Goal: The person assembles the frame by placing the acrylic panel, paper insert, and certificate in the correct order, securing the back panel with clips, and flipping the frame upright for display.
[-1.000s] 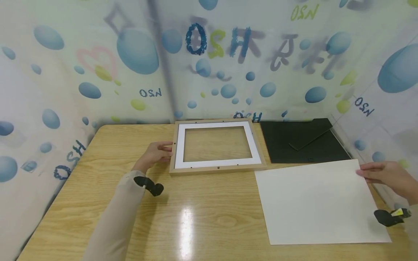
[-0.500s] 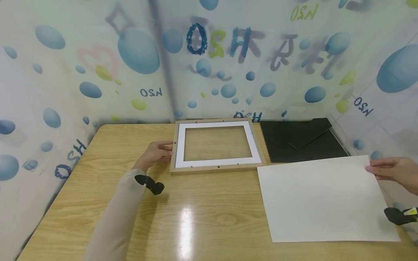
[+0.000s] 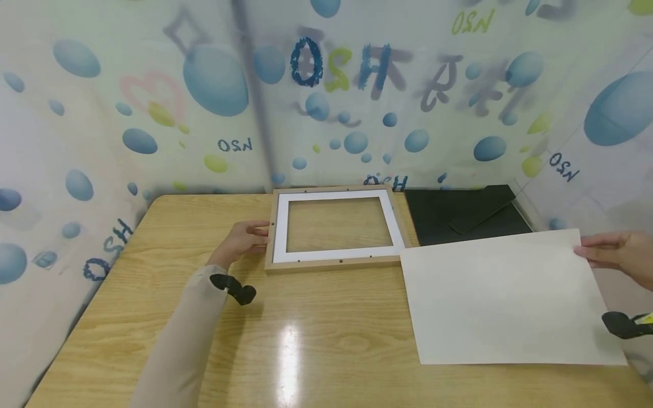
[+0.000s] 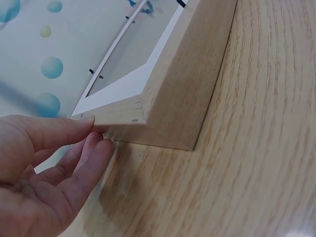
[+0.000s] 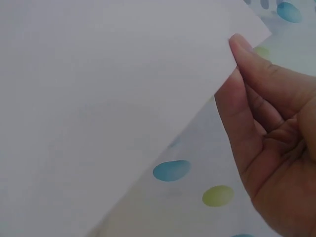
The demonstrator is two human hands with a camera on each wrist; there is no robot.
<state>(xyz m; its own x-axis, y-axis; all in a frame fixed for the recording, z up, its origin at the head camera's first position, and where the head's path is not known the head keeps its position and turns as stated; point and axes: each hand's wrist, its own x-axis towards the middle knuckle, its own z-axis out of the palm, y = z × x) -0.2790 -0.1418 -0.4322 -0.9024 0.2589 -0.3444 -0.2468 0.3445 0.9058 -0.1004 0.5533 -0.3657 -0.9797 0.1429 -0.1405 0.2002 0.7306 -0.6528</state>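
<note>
A light wood picture frame [image 3: 311, 267] lies on the table with a white mat [image 3: 334, 256] inside it. My left hand [image 3: 238, 245] holds its left side; in the left wrist view the thumb [image 4: 74, 129] rests on the frame's top edge and the fingertips are at its outer side. Off to the right, my right hand [image 3: 619, 254] pinches a large white sheet [image 3: 510, 303] near its far right corner. The right wrist view shows the thumb [image 5: 242, 49] on the sheet's face, fingers behind. The sheet's far left corner overlaps the frame's near right corner.
A black backing board [image 3: 433, 212] with a stand flap [image 3: 484, 215] lies at the back right, partly covered by the sheet. The wooden table [image 3: 326, 334] meets a patterned curtain [image 3: 214, 164] behind and at both sides.
The white sheet has moved right, then away from me in my right hand, now covering more of the black board and the frame's corner. Left hand and frame stay put.
</note>
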